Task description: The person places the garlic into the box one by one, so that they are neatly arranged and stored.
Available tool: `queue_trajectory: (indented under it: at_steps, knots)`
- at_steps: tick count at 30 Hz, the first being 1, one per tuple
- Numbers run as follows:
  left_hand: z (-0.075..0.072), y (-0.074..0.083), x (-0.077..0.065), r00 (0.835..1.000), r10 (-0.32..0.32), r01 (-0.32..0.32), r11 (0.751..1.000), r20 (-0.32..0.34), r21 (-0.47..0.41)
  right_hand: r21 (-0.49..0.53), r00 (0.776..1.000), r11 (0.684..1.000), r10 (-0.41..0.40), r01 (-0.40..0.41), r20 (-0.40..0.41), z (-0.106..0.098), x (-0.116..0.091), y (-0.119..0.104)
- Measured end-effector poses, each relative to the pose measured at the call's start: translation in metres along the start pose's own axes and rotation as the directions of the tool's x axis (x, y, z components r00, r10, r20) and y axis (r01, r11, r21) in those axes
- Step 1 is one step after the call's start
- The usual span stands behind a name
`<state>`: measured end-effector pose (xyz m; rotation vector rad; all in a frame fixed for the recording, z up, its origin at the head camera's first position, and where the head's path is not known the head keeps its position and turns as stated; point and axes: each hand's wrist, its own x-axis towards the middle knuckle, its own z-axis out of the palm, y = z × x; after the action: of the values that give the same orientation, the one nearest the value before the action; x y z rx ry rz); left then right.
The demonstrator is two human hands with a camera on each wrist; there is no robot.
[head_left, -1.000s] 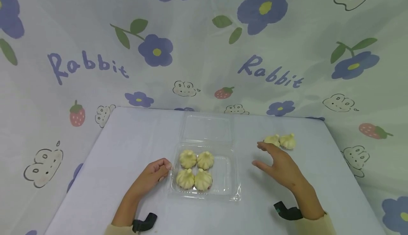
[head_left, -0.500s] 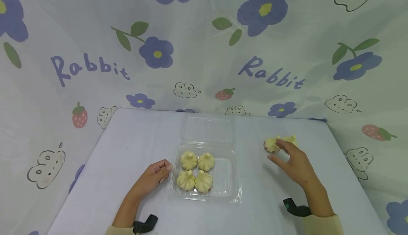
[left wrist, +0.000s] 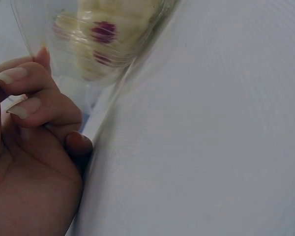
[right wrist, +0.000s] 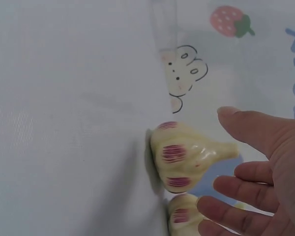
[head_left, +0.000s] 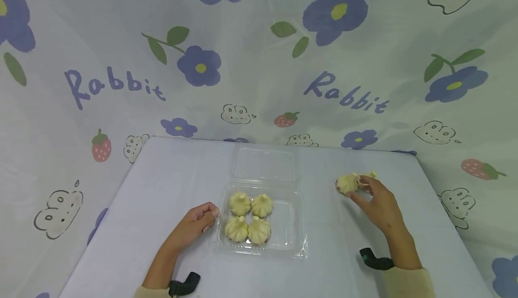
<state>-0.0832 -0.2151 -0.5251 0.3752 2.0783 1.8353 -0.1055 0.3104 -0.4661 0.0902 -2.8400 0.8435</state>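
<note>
Several pale yellow garlic bulbs (head_left: 240, 204) stand in the left part of a clear plastic container (head_left: 288, 244), whose lid lies back. My left hand (head_left: 197, 220) pinches the container's left rim; in the left wrist view this hand (left wrist: 37, 123) has its fingers curled beside the clear wall, with a purple-marked bulb behind the plastic. To the right, two more garlic bulbs sit together on the table. My right hand (head_left: 378, 203) is at the left one, a garlic bulb (head_left: 346, 184). In the right wrist view, the hand (right wrist: 258, 172) has thumb and fingers spread around the stem end of a garlic bulb (right wrist: 179, 155).
The container's lid (head_left: 265, 165) points toward the back edge of the white table (head_left: 178, 172). Behind the table hangs a patterned cloth (head_left: 251, 55) with flowers and rabbits. A black wrist mount (head_left: 376, 260) is on each forearm.
My right hand has moved right, then in toward the left one of the two loose garlic bulbs, its fingers now at the bulb. The left hand stays at the container's rim.
</note>
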Motion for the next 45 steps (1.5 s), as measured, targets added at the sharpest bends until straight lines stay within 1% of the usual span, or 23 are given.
queue_trajectory:
  at_steps: [9, 16, 21, 24, 27, 34, 45]
  knots:
    - [0.001, 0.000, 0.001, 1.000, 0.009, -0.009, 1.000, 0.000, -0.001, -0.004, 1.000, 1.000, 0.027, -0.027, 0.013, 0.006, 0.005, 0.005]
    - [0.001, 0.000, 0.002, 1.000, 0.011, -0.011, 1.000, 0.001, 0.001, 0.015, 0.998, 0.999, 0.041, -0.042, 0.057, 0.013, 0.008, 0.008]
    - [0.001, 0.000, 0.003, 1.000, 0.003, -0.003, 1.000, -0.001, 0.009, 0.002, 0.999, 0.999, 0.032, -0.032, 0.034, 0.018, 0.010, 0.010]
    - [0.000, 0.000, 0.003, 1.000, -0.008, 0.008, 1.000, -0.001, 0.004, -0.002, 0.999, 0.999, 0.043, -0.043, 0.028, 0.023, 0.013, 0.012]
    - [0.001, 0.001, 0.003, 1.000, -0.015, 0.015, 1.000, -0.007, 0.001, -0.006, 0.997, 0.998, 0.065, -0.065, 0.035, 0.026, 0.015, 0.015]
    - [0.002, 0.002, 0.003, 1.000, -0.018, 0.018, 1.000, -0.015, 0.003, -0.033, 0.995, 0.996, 0.085, -0.083, 0.052, 0.028, 0.015, 0.015]
    - [0.002, 0.002, 0.001, 1.000, -0.026, 0.026, 1.000, -0.015, -0.004, -0.023, 0.991, 0.993, 0.114, -0.113, 0.069, 0.030, 0.014, 0.017]
